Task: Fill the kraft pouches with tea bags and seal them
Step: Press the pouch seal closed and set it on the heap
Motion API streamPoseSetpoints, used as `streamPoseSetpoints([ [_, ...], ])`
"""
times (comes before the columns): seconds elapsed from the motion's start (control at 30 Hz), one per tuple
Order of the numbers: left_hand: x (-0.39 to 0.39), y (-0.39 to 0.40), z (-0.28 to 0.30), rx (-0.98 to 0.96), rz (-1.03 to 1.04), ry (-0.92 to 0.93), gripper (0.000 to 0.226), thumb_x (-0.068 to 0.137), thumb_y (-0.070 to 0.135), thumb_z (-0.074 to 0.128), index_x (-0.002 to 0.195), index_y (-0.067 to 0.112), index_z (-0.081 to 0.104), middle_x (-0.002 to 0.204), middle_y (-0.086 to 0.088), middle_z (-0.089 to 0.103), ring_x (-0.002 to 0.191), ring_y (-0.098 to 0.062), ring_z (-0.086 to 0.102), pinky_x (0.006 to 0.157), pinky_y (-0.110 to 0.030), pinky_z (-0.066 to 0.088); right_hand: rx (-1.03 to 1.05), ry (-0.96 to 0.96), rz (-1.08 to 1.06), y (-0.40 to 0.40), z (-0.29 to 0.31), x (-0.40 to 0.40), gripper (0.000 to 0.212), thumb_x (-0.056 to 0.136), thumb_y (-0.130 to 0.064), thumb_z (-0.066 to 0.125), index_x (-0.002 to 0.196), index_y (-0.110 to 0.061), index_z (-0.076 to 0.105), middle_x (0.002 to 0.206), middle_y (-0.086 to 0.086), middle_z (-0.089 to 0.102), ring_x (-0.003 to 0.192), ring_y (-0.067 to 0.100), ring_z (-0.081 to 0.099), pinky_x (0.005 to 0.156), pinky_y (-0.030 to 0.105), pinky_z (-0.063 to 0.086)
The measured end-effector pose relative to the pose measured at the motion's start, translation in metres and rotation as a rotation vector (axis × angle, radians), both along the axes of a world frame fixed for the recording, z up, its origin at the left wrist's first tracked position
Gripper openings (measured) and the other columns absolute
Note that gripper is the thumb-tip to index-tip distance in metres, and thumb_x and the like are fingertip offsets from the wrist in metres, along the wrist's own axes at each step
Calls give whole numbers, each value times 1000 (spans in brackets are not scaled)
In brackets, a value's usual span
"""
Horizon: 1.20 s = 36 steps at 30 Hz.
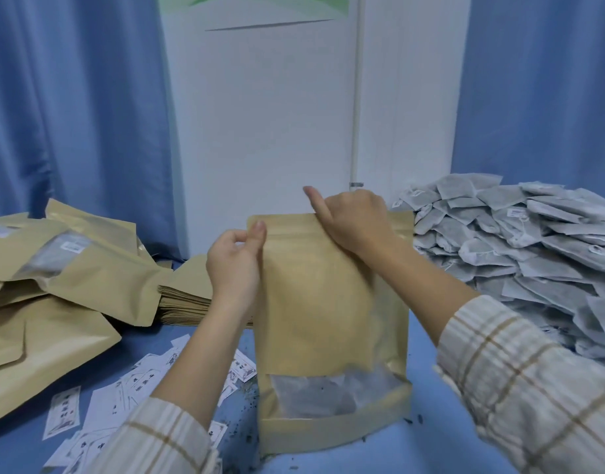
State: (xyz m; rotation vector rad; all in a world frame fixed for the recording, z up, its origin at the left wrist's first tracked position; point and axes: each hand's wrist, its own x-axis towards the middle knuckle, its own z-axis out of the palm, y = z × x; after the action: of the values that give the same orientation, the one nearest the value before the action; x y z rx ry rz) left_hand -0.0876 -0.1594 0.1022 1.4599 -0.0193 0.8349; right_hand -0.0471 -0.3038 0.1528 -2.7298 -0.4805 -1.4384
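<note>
A kraft pouch [314, 302] stands upright on the blue table in front of me, and tea bags show through its clear window [331, 393] near the bottom. My left hand [234, 261] pinches the pouch's top left corner between thumb and fingers. My right hand [352, 220] grips the top edge right of centre, fingers curled over it, one finger pointing up and left. A big heap of grey tea bags [520, 248] lies to the right.
Filled kraft pouches [65, 268] are piled at the left, with a stack of flat empty pouches [184, 295] behind my left hand. Several small printed paper labels [123, 398] and tea crumbs are scattered on the blue table [441, 436]. Blue curtains and a white door stand behind.
</note>
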Motion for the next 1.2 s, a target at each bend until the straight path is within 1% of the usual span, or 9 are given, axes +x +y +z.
streamPoseSetpoints([
  [0.2, 2, 3, 6, 8, -12, -21, 28, 88, 34, 64, 66, 19, 55, 68, 8, 56, 63, -4, 49, 59, -18, 36, 131, 90, 42, -32, 5, 3, 64, 98, -49, 27, 50, -12, 46, 49, 2, 38, 68, 27, 47, 61, 32, 29],
  [0.3, 4, 11, 10, 46, 2, -35, 29, 87, 35, 65, 64, 19, 54, 64, 10, 53, 60, -1, 46, 52, -7, 33, 120, 80, -14, -44, 4, 3, 56, 101, -41, 26, 73, -11, 65, 59, 7, 51, 77, 32, 55, 64, 32, 32],
  [0.53, 0, 14, 15, 11, -6, -53, 30, 87, 34, 65, 64, 19, 53, 62, 12, 51, 54, 4, 44, 50, -6, 32, 275, 74, -51, -54, 0, 5, 62, 99, -43, 28, 44, -14, 33, 47, 2, 38, 63, 26, 43, 60, 31, 27],
  [0.63, -12, 7, 22, 34, -160, -55, 28, 78, 38, 74, 70, 18, 56, 49, 19, 54, 47, 6, 47, 46, -5, 33, 465, 6, -29, -55, -3, 3, 64, 98, -39, 34, 41, -12, 31, 40, 0, 34, 55, 26, 42, 51, 32, 25],
  [0.77, -27, 8, 15, 246, -383, 112, 52, 45, 38, 92, 89, 26, 68, 85, 16, 73, 79, -2, 69, 65, -19, 53, 702, -84, 21, -63, -6, 4, 65, 98, -33, 38, 38, -14, 24, 37, 0, 29, 51, 30, 43, 52, 33, 29],
  [0.93, -27, 8, 5, 351, -202, 161, 28, 53, 39, 89, 71, 28, 70, 69, 18, 70, 65, 8, 63, 52, -9, 44, 907, -111, 77, -56, -16, 8, 65, 99, -35, 39, 40, -13, 21, 36, -2, 25, 40, 15, 27, 43, 22, 23],
  [1.03, -25, 4, 6, 536, 21, 94, 16, 62, 41, 84, 62, 34, 69, 64, 16, 67, 64, -1, 60, 57, -20, 47, 950, 70, 120, -52, -24, 7, 57, 96, -42, 38, 46, -16, 31, 49, -1, 39, 58, 21, 44, 55, 30, 32],
  [1.1, -26, 3, 1, 812, 225, -74, 7, 73, 36, 76, 68, 32, 73, 63, 3, 68, 62, -19, 59, 55, -28, 46, 1046, 308, 94, -56, -32, 5, 38, 88, -49, 48, 74, -15, 56, 85, 1, 56, 92, 27, 52, 76, 36, 43],
  [1.2, -28, 6, -11, 1232, 503, -549, 17, 70, 25, 72, 57, 16, 65, 46, -4, 51, 40, -25, 43, 37, -22, 33, 1476, 1092, 354, -60, -44, -17, 61, 79, -50, 61, 118, -5, 51, 114, 17, 57, 96, 38, 59, 79, 49, 52],
])
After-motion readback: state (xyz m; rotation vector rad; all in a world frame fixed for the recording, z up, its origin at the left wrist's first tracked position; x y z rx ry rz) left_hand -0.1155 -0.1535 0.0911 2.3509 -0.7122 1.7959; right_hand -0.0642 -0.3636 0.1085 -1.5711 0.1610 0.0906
